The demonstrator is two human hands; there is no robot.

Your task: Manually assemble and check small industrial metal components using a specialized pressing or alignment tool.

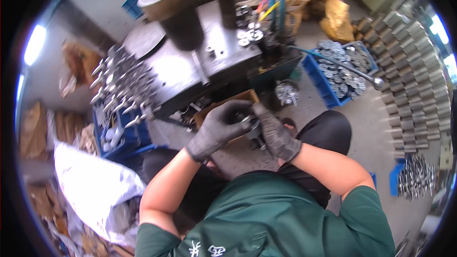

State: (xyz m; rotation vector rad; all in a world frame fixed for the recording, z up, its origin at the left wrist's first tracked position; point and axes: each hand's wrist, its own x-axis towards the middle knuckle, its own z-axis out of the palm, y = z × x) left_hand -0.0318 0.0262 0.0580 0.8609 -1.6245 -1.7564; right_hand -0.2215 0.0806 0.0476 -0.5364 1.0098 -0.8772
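Note:
Both of my hands wear dark grey gloves and meet in front of my lap. My left hand (219, 131) is curled with thumb and fingers pinched at the upper end of a metal part with a round head and a short shaft (255, 134). On the other side of it, my right hand (278, 135) is closed along the part, fingers bent over its top. The shaft points down toward the floor. The fingers and gloves cover much of the part, so its exact kind cannot be made out. Below the hands stands an open cardboard box (245, 97).
Ahead is a metal press table (176, 74) with a thick cylinder (176, 14). Shafted metal parts (126, 78) are piled at its left. A blue bin (326, 83) of round metal discs stands right, a long-handled rod (352, 69) across it. Stacked metal tubes (409, 76) line the far right.

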